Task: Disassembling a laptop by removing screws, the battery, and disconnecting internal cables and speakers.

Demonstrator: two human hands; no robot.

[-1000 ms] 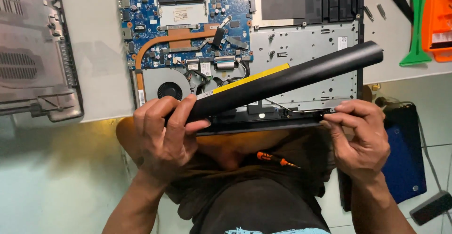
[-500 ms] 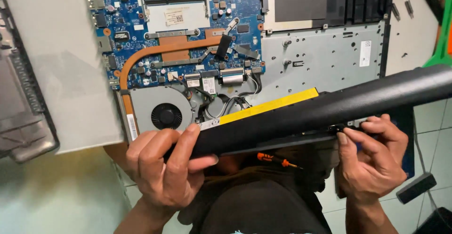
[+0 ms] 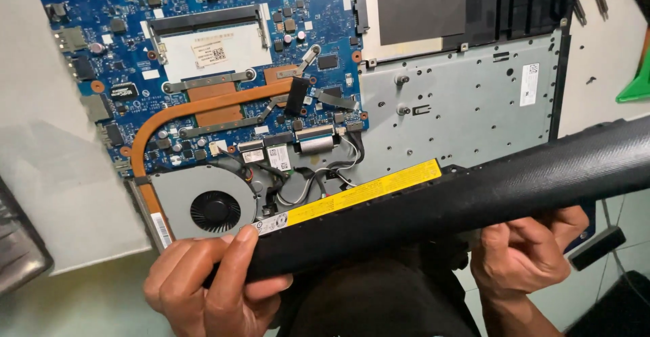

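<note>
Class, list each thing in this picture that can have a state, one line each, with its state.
Laptop: opened, bottom cover off, board bared.
Battery: lifted out, tilted, held at both ends.
Left hand: closed in a grip on the battery's near end.
Right hand: closed under the battery.
Fan: exposed; spinning or not, cannot tell.

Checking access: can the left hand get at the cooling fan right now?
Probably not: the left hand is wrapped around the long black battery, which lies between it and the fan.

A pale, off-white worktable (image 3: 54, 174) fills the view under even light; pale floor tiles (image 3: 626, 205) show beyond its right near edge.
</note>
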